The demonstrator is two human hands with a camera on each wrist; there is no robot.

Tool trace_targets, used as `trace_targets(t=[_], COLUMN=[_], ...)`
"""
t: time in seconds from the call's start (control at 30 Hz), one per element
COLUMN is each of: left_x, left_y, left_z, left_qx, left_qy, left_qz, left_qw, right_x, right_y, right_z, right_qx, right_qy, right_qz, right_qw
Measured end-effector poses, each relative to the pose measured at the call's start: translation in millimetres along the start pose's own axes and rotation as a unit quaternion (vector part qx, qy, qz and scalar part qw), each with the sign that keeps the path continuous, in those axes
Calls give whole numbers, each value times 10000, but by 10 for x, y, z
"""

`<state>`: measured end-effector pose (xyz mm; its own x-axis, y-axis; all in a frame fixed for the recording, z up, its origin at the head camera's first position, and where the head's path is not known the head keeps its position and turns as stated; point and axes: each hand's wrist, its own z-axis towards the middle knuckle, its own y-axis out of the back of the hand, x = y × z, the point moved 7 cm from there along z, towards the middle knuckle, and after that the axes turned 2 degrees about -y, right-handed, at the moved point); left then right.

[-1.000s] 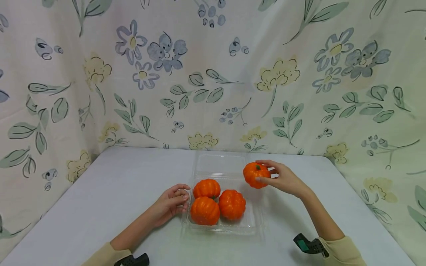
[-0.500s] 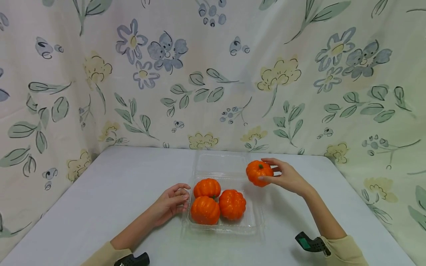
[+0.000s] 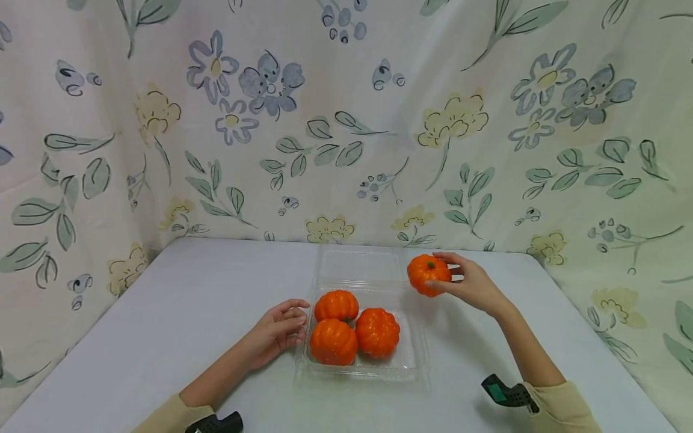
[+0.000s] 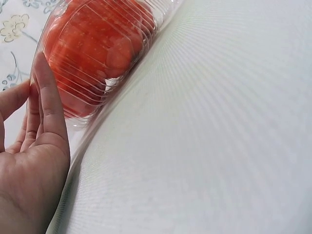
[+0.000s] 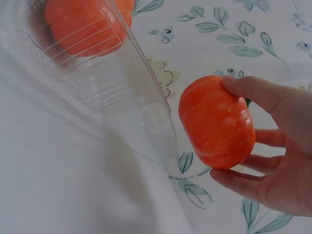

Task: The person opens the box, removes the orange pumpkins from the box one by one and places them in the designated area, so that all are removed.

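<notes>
A small orange pumpkin point(image 3: 429, 275) with a green stem is held off the table by my right hand point(image 3: 472, 284). In the right wrist view, the thumb and fingers grip the pumpkin point(image 5: 217, 122) from its right side. A clear plastic clamshell box point(image 3: 406, 361) stands with its lid folded back. Inside its left and middle part sit three more orange pumpkins point(image 3: 378, 332). My left hand point(image 3: 277, 332) lies along the box's left side. The left wrist view shows its fairly straight fingers point(image 4: 51, 102) against the clear wall, with the thumb close by.
The box's clear lid point(image 3: 357, 266) lies flat toward the back of the white table point(image 3: 216, 288). Behind and beside the table hangs a floral cloth point(image 3: 346, 120). Dark devices point(image 3: 509, 394) are strapped at both wrists over beige sleeves point(image 3: 563, 409).
My right hand has moved the held pumpkin a little up and to the right, away from the box. The left hand and the other pumpkins stay where they were.
</notes>
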<state>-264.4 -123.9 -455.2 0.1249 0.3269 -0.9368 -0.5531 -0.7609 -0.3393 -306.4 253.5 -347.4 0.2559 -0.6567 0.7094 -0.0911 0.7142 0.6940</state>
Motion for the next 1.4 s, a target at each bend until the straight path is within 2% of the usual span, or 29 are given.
trace_targets(t=[0.57, 1.0, 1.4], left_x=[-7, -2, 4], left_y=[-1, 0, 11], left_z=[-11, -11, -12], left_qx=[-46, -15, -89], left_qy=[32, 16, 66], left_qz=[-126, -107, -66], left_qw=[9999, 9999, 9999], right_x=[-157, -341, -550], right_y=[37, 0, -72], right_z=[50, 86, 120], right_qx=[-570, -1109, -1206], right_qy=[-396, -474, -643], right_qz=[-45, -139, -225], right_qw=[9976, 9926, 9904])
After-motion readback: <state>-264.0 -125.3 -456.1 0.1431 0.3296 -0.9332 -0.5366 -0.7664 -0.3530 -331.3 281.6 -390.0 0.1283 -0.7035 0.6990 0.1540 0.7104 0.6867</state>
